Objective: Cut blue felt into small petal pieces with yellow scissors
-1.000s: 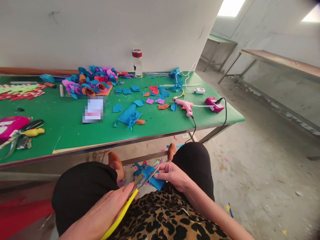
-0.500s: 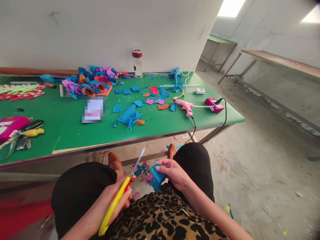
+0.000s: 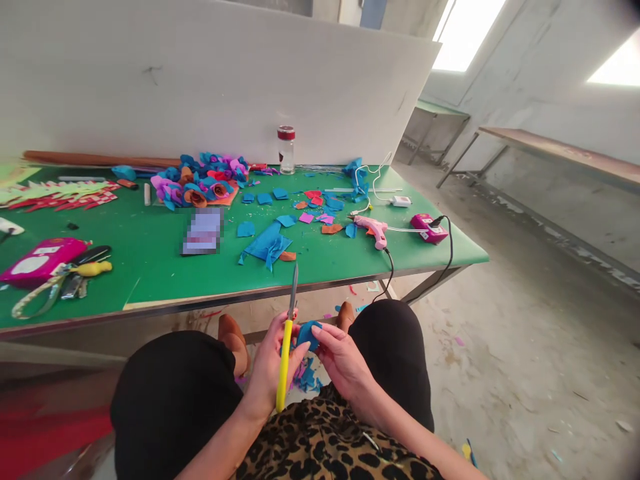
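Observation:
My left hand (image 3: 264,375) is closed round a pair of scissors (image 3: 285,365) with yellow handles, the blades pointing up and away from me. Between my knees, my right hand (image 3: 344,360) pinches a small piece of blue crepe paper (image 3: 309,335). The left thumb and fingertips also reach the paper's left side; how firmly they grip it I cannot tell. On the green table (image 3: 165,273) ahead lie a larger blue crepe sheet (image 3: 269,244), cut blue pieces (image 3: 245,229) and a pink glue gun (image 3: 373,230).
Paper roses (image 3: 200,177) are heaped at the back left, beside a phone (image 3: 203,231). A red-lidded glass bottle (image 3: 287,150) stands by the white board. Keys (image 3: 75,287) and a pink packet (image 3: 45,260) lie left. The glue gun's cord (image 3: 391,270) hangs over the front edge. Paper scraps (image 3: 307,377) litter the floor.
My left hand has moved right and up with the scissors, meeting the right hand at the blue paper. The blades now point more upright. The view has tilted up slightly.

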Demonstrator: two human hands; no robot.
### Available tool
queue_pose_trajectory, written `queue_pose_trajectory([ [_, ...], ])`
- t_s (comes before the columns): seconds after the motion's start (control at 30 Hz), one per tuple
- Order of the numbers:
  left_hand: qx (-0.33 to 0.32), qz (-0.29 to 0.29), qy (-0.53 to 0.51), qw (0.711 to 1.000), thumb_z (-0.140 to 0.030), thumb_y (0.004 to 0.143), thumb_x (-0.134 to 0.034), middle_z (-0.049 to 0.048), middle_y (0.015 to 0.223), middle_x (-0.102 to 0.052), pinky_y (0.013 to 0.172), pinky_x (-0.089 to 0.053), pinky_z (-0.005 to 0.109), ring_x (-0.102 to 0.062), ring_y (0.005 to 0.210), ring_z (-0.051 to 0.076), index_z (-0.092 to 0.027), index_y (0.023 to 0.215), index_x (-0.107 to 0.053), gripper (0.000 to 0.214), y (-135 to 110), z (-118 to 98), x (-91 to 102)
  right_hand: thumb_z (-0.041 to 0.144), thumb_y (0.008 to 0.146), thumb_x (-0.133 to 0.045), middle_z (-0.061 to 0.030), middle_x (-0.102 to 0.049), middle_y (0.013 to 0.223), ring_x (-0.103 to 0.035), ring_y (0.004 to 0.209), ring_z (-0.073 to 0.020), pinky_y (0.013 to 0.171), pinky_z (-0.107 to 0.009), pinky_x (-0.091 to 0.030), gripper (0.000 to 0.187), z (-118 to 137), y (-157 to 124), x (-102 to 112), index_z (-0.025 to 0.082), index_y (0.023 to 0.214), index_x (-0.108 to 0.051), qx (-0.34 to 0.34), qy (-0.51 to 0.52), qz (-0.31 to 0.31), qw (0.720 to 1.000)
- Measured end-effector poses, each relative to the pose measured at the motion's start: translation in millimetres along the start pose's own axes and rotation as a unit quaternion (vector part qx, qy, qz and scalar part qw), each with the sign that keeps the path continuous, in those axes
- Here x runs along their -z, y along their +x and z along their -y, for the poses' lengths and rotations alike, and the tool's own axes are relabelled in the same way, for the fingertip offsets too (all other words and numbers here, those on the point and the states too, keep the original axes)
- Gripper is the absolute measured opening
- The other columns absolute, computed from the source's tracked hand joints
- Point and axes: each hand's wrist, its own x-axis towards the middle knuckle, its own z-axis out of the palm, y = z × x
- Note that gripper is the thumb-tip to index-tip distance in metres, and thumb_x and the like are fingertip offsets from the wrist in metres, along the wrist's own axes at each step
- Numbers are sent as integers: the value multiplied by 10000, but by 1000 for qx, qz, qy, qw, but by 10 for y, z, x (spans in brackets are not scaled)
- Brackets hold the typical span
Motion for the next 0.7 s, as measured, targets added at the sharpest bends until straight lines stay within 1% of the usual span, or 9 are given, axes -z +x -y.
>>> queue_pose_trajectory([
  [0.13,1,4,26,1000,-262,809,-594,11,947,-647,846,-544,297,-661,864,147,-226,1255,-480,461,67,16,59,363,613,-854,-11,-688,779,-587,717,-144,744,-279,-450,273,32,-22,46,193,779,-720,-11,-28,31,999],
  [0.23,-7,48,46,998,-253,775,-595,-3,880,-633,795,-543,277,-663,832,148,-208,1276,-457,522,131,15,208,292,620,-826,-7,-680,829,-581,747,-147,741,-278,-441,281,139,-27,66,196,857,-711,13,-136,83,987],
  [0.33,-6,126,96,987,-226,754,-581,11,933,-674,777,-533,272,-673,866,167,-215,1255,-479,512,169,-87,358,215,622,-776,6,-663,803,-556,727,-142,693,-268,-419,276,256,8,42,194,887,-706,36,-260,132,956],
  [0.43,10,212,156,965,-197,757,-557,14,964,-711,752,-510,261,-677,859,178,-232,1221,-537,465,171,-259,438,176,649,-700,54,-560,625,-438,576,-100,567,-246,-335,135,309,70,-5,184,783,-693,37,-370,193,908],
  [0.5,9,247,185,951,-180,760,-551,14,963,-724,746,-497,252,-674,843,178,-231,1186,-578,430,164,-356,455,149,649,-674,76,-483,549,-353,524,-80,520,-242,-269,60,297,114,-23,180,701,-676,34,-425,227,875],
  [0.53,4,258,193,947,-179,766,-550,12,952,-727,746,-494,246,-672,838,177,-232,1171,-594,411,160,-390,460,142,642,-679,80,-472,534,-337,517,-75,514,-241,-256,48,279,136,-23,178,670,-668,30,-434,240,868],
  [0.6,-5,265,201,943,-201,793,-551,5,924,-728,737,-495,234,-671,821,172,-238,1168,-606,381,158,-420,483,150,618,-725,78,-504,535,-352,517,-72,520,-238,-265,71,230,181,-5,174,639,-662,10,-410,254,876],
  [0.67,-9,230,207,951,-250,835,-551,3,935,-727,726,-500,228,-675,802,164,-249,1214,-585,380,161,-399,528,205,595,-792,66,-557,551,-407,521,-76,535,-234,-302,142,175,224,29,167,637,-662,-22,-341,225,913],
  [0.7,-15,190,208,959,-273,852,-549,6,965,-726,734,-503,231,-681,813,163,-253,1244,-564,392,165,-371,554,247,583,-823,58,-576,555,-439,521,-80,546,-233,-329,194,150,243,46,165,639,-657,-39,-289,191,937],
])
